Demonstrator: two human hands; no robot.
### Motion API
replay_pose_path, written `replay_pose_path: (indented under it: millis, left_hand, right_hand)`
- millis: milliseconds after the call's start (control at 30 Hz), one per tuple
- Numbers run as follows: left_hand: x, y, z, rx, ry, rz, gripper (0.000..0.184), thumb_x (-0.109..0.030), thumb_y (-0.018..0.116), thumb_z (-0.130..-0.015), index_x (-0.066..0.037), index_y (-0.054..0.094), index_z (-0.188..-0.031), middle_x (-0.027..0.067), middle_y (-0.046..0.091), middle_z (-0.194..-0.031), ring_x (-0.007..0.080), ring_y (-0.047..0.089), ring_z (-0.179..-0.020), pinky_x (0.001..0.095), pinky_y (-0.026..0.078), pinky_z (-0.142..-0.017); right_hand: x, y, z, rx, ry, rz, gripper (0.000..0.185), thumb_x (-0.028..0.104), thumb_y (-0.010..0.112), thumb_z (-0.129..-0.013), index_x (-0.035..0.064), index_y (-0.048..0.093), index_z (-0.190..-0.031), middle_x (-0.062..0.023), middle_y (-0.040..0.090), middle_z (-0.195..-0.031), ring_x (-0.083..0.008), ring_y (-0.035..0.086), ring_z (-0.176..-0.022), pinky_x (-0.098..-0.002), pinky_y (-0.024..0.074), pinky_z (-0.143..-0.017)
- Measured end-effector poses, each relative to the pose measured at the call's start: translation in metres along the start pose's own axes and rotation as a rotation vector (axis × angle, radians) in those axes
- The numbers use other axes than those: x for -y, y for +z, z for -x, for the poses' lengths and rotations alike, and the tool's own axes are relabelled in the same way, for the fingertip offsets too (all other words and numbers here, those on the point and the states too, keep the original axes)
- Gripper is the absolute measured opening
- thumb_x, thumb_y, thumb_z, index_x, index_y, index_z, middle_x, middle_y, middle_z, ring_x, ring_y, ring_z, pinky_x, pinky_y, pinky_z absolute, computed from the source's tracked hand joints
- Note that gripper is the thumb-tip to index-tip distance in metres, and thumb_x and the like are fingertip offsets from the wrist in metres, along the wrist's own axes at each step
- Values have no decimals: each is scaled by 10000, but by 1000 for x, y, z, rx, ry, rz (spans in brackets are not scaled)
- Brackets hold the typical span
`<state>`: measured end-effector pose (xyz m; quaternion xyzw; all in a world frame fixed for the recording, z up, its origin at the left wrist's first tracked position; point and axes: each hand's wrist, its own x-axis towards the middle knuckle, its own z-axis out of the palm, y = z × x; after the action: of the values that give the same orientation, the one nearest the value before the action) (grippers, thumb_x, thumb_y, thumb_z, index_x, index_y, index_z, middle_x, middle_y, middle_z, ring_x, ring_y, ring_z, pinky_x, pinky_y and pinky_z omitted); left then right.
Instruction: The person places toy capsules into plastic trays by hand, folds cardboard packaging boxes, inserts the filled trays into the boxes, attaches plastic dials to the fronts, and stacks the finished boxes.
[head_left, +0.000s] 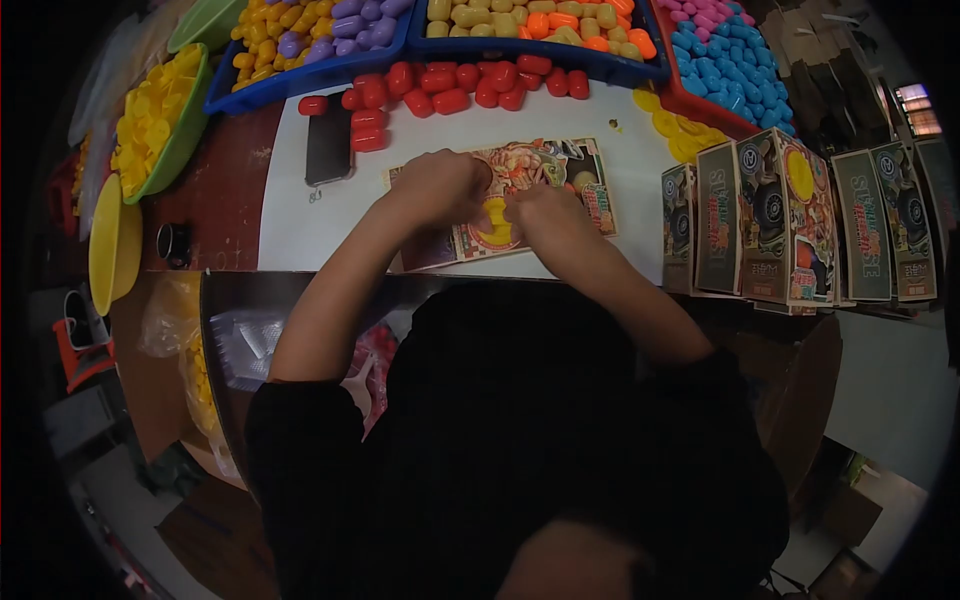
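Note:
A printed cardboard box [600, 190] lies flat on the white tabletop sheet before me. At its front middle is a round yellow disc [493, 238], partly covered by my fingers. My left hand [440, 186] rests over the left part of the box, fingers curled down at the disc's left edge. From the right, my right hand [550, 215] pinches at the disc's other edge, its fingers bent inward. The fingertips are partly hidden, and both hands touch the disc.
Red capsules [440, 80] lie behind the box, near a dark phone [330, 145]. Blue trays [420, 45] of coloured capsules stand at the back. Yellow discs [685, 135] and upright printed boxes [765, 210] are at right. A green bowl [190, 140] holds yellow pieces.

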<state>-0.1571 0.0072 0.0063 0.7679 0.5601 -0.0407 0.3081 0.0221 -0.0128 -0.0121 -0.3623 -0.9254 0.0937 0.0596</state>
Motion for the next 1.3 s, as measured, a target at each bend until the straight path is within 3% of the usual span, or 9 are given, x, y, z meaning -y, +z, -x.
replay_pose_path:
  millis: [133,200,300,367,500,667,900,1167,1300]
  left_hand:
    - [-3,0,0,-1,-30,-29,316,-311,788,-580,-116,629,-772,64,632,-767,266,612,-798,379,470,-678]
    - [2,4,8,12,-41,-28,331,-304,786,-594,-112,632,-814,71,631,-828,267,606,-839,379,472,-695]
    - [44,26,20,-882,176,93,541,-276,753,-690,-32,520,-1113,137,528,-1122,268,545,-982,354,459,-770]
    - [75,34,29,-865,11,284,568,-266,721,-728,-24,466,-1175,143,530,-1119,256,546,-978,339,457,-776]
    - [55,32,54,-554,-159,1067,584,-215,587,-832,-15,315,-1309,141,548,-1078,218,557,-940,291,456,-756]
    - [-65,-37,86,-564,156,1104,556,-220,496,-871,-48,283,-1354,86,577,-996,130,546,-797,239,422,-660]
    - [-55,-13,-7,-66,342,1482,623,-369,560,-871,-135,315,-1393,-64,498,-995,65,394,-659,201,336,-589]
    - [-60,-29,-48,258,410,1831,532,-265,536,-885,-126,357,-1365,-19,528,-1074,32,374,-590,160,265,-491]
    - [-73,-30,-56,-128,407,981,548,-95,679,-776,-96,451,-1274,56,463,-1232,184,417,-1180,306,353,-959]
  right_hand:
    - [13,-10,4,1,80,88,256,50,690,-662,-10,665,-909,-162,657,-871,-250,650,-814,-319,520,-710]
    - [-13,-29,2,186,217,-513,160,37,617,-766,-25,660,-907,-147,661,-922,-219,640,-896,-291,517,-721]
    - [-51,-6,21,-15,298,-1124,259,48,596,-825,-12,591,-1077,-139,604,-1089,-171,610,-974,-273,515,-710]
    - [-47,-2,36,-316,425,-1483,429,96,653,-804,-14,504,-1191,-133,545,-1154,-164,596,-923,-267,507,-726]
    - [15,-14,57,-536,78,-578,541,189,722,-743,-21,508,-1193,-94,529,-957,-185,566,-807,-263,491,-686]
    - [28,-38,64,-989,-95,-45,360,225,749,-689,1,652,-954,-48,504,-764,-188,524,-625,-276,461,-540]
    - [-51,-72,102,-812,463,-1317,304,36,642,-792,-68,564,-1066,-42,484,-869,-106,511,-717,-224,443,-636]
    - [-62,-57,81,-956,488,-1019,693,38,725,-696,23,354,-1280,-95,435,-1120,-166,494,-957,-294,437,-805]
    - [-65,-60,85,-976,407,-677,673,70,742,-676,60,408,-1260,-110,452,-1163,-225,464,-1054,-354,409,-881]
